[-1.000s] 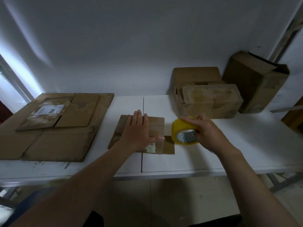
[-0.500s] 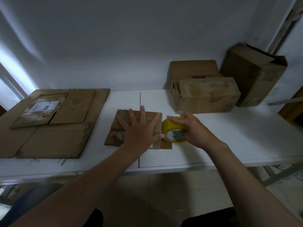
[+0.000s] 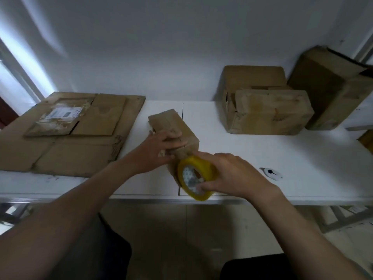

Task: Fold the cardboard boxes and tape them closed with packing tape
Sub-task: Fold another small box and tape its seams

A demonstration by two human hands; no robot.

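Beside the flattened cardboard [image 3: 70,136], the small box [image 3: 173,126] has been turned since 0.5 s ago, with 1 end now toward the near edge of the table [image 3: 262,154]. Its top is gripped by the left hand [image 3: 157,150], which is no longer laid flat. The tape roll [image 3: 192,178], clasped in the right hand [image 3: 232,174], has been brought against that end. Taping is judged to be starting.

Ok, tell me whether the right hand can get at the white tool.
Probably yes: the white tool lies on the table just beyond the right hand, nothing between. But that hand grips the tape, so it must drop that first.
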